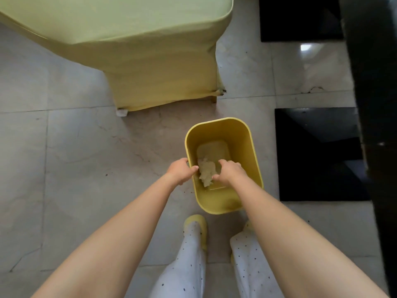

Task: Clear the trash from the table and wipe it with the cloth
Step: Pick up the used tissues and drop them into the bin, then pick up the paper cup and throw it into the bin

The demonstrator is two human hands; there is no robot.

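Down by my feet stands the yellow bin (223,134) on the pale tiled floor (75,158), and both my arms reach toward it. My left hand (180,171) sits on the bin's left rim, thumb hooked over the inside edge and the fingers curled down the outer wall, so it grips the rim. My right hand (229,172) hovers over the bin's mouth, fingers bent downward and loosely curled; nothing is pinched between them that I can see, though their tips are turned away from me and I cannot tell for certain. Just under and between my hands, a crumpled wad of pale paper trash (206,172) lies at the bottom of the bin, toward the near left side. The rest of the bin's floor is bare. Beyond the bin, farther from me, stands the table under a yellow-green cover (139,50) that drapes down to the floor. To my right are dark glossy floor tiles (318,155). Near the bottom edge I see my dotted white trousers (191,265) and yellow slippers (197,220), right behind the bin.
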